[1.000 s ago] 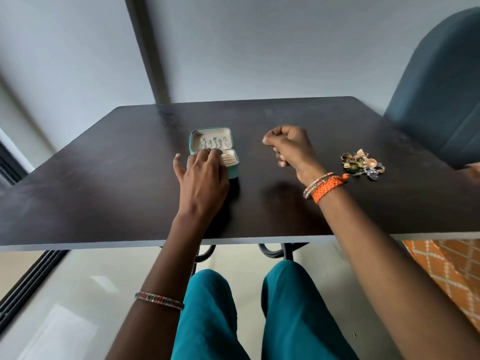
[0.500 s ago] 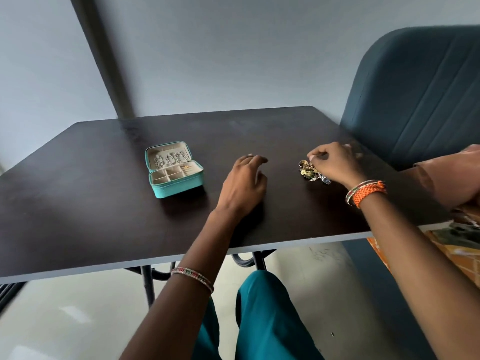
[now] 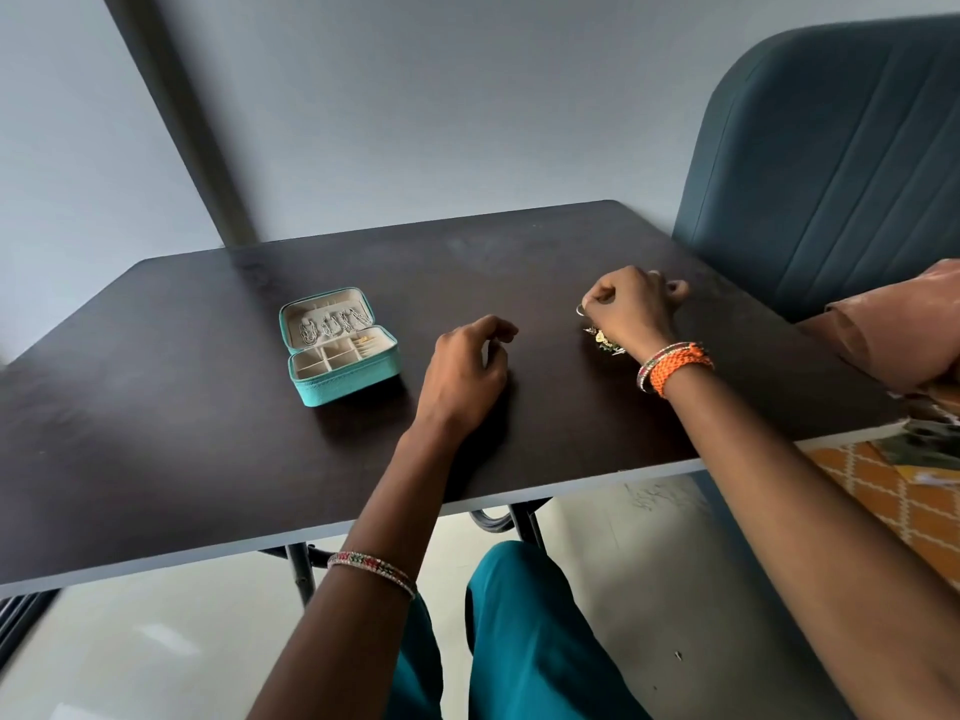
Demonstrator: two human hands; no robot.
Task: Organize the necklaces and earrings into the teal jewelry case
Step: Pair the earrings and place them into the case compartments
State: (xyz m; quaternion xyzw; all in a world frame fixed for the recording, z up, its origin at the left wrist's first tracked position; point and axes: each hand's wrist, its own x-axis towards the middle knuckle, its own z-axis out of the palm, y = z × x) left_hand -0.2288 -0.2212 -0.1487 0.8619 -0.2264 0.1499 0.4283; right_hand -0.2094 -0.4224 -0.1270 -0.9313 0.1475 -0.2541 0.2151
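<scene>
The left hand (image 3: 467, 368) rests on the dark bench (image 3: 156, 433) with fingers loosely curled, holding nothing. Left of it, well apart, the teal jewelry case (image 3: 343, 348) sits open, chains in its lid. Farther right, the right hand (image 3: 631, 304) pinches a ring-shaped piece over the earring pile (image 3: 602, 339).

no readable text, no labels, no brands, no numbers, no signs anywhere
</scene>
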